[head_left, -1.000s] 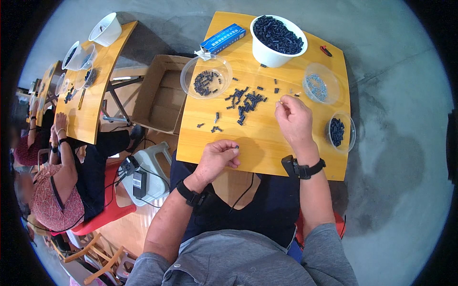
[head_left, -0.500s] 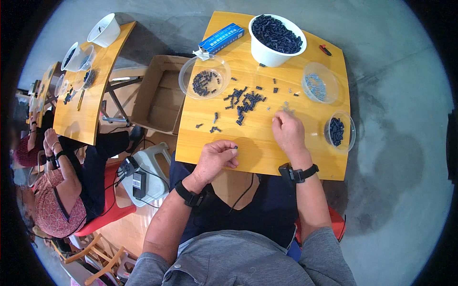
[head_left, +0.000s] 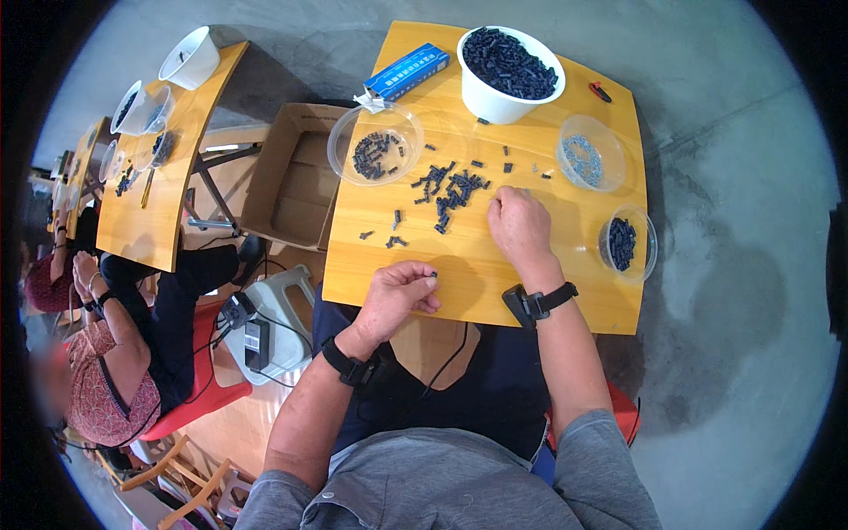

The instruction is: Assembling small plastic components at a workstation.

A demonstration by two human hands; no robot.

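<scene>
**Fingertip work at yellow wooden tabletop (head_left: pixel 601 305)**

The left grip (head_left: pixel 399 293) pinches a small black piece (head_left: pixel 434 275) near the front edge; the right grip (head_left: pixel 519 225), fingers curled together, contents hidden, is just right of scattered black tubular pieces (head_left: pixel 456 189).

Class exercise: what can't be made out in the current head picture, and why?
Head view: whatever the right hand may hold; its curled fingers hide it.
Head view: most of the dark piece in the left hand; its grip covers it.
Head view: bottom of the white bowl; heaped dark parts cover it.
Head view: shape of the pale bits in the upper-right tub; too small.
</scene>
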